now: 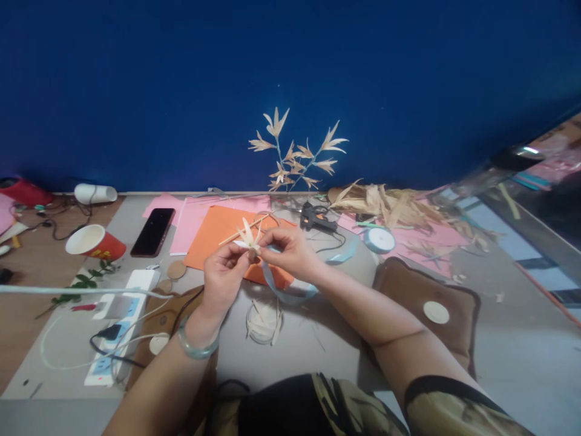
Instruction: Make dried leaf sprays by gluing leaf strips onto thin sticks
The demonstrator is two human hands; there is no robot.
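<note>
A small pale dried-leaf flower (249, 236) on a thin wooden stick (233, 237) is pinched at its base between both hands over the table. My left hand (223, 277) grips the base from the left, fingers closed. My right hand (290, 249) pinches the same spot from the right, where a light blue ribbon (284, 293) starts. The ribbon hangs in a loop below my right wrist. Beneath the hands lies an orange paper sheet (213, 233).
A black glue gun (318, 219), a blue ribbon roll (379, 240), a finished leaf branch (295, 158) and dried husks (394, 206) lie at the back. Left: phone (153, 231), red paper cup (95, 242), power strip (118, 324). Right: brown cushion (426, 303). Coiled strips (264, 321) lie near me.
</note>
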